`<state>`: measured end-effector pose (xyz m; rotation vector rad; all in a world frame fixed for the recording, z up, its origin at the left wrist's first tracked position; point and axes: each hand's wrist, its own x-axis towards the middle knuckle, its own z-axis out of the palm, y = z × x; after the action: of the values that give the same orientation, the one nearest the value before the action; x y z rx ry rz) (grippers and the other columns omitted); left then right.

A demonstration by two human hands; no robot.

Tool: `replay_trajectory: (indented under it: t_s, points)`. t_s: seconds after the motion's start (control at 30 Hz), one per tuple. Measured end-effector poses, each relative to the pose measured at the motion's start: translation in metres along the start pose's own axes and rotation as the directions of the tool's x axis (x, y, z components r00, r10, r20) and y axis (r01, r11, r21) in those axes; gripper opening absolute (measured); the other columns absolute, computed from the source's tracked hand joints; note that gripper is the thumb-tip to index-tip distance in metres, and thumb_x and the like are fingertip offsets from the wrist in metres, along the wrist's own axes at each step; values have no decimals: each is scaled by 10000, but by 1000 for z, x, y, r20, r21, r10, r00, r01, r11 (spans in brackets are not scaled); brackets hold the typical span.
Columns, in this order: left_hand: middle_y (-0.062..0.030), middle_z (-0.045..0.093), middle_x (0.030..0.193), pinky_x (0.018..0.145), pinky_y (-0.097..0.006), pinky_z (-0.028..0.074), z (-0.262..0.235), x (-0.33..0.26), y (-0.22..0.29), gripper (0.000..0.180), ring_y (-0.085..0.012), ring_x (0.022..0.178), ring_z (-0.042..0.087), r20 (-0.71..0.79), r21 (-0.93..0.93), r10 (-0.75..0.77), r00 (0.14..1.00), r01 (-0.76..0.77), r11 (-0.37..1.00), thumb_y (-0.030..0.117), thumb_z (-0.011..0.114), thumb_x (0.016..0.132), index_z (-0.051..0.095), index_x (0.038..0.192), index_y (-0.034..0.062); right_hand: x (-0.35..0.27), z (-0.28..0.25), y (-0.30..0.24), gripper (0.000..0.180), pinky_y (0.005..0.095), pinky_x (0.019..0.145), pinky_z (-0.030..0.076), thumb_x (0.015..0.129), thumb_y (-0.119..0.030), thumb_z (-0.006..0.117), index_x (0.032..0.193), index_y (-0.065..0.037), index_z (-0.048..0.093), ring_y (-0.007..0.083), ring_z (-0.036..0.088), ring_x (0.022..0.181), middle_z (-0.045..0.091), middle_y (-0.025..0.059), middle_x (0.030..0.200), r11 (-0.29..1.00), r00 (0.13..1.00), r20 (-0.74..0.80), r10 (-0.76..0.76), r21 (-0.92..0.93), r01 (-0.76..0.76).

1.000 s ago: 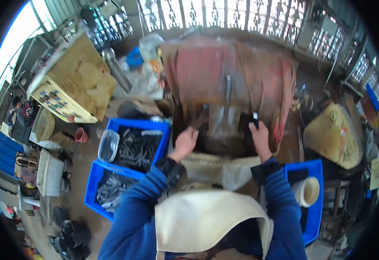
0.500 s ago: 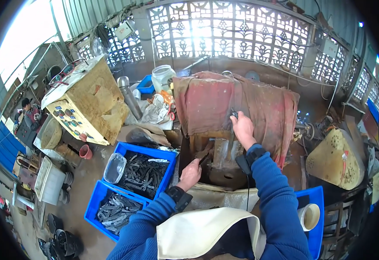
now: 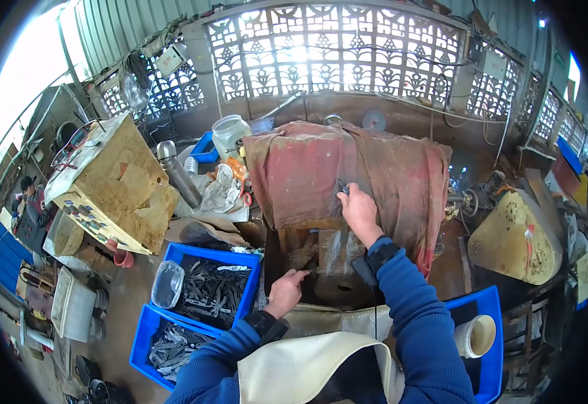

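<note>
Since second ago, right hand (image 3: 360, 212) is sitting higher, now showing against red-brown cloth (image 3: 301, 175), pinching small dark piece (image 3: 342, 187) between fingertips. Left hand (image 3: 286, 294) is reaching toward opening (image 3: 338, 279) under cloth; I'm failing to tell its grip. Alongside, blue bin (image 3: 251, 289) is holding dark strips (image 3: 206, 296). Beyond cloth, patterned lattice (image 3: 334, 54) is letting daylight through.
</note>
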<state>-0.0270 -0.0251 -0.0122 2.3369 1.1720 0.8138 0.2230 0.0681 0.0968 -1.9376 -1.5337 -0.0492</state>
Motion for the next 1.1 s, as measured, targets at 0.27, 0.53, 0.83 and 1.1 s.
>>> replay_trajectory:
  t_s: [0.27, 0.53, 0.83, 1.1]
  points:
    - [-106, 642, 905, 680, -405, 530, 7, -2, -7, 251, -318, 831, 644, 22, 30, -53, 998, 53, 998, 7, 545, 801, 677, 984, 116, 0, -1, -3, 330, 516, 680, 492, 915, -342, 583, 1045, -40, 558, 413, 638, 797, 662, 208, 831, 1000, 1000, -24, 2, -3, -2]
    - [-113, 642, 904, 679, -404, 531, 8, 0, -8, 225, -322, 830, 644, 70, 82, -57, 996, 51, 995, 30, 551, 799, 677, 962, 119, -1, -4, -5, 327, 518, 699, 483, 920, -340, 573, 1049, -41, 552, 421, 630, 821, 663, 204, 857, 998, 999, 8, 40, 39, -40]
    - [-120, 645, 912, 690, -402, 534, 7, -1, -7, 227, -324, 837, 644, 94, 107, -53, 994, 43, 993, 33, 548, 793, 678, 961, 117, 1, -6, -8, 318, 524, 701, 481, 919, -333, 572, 1051, -45, 551, 424, 631, 827, 663, 206, 855, 999, 999, 16, 39, 31, -40]
    - [-114, 636, 892, 716, -416, 525, 8, -2, -7, 207, -328, 839, 631, 87, 126, -116, 989, 104, 986, 39, 546, 797, 684, 933, 112, 2, -6, -12, 321, 527, 704, 482, 917, -337, 575, 1038, -40, 551, 424, 634, 823, 662, 212, 837, 998, 997, 36, 68, -6, -67]
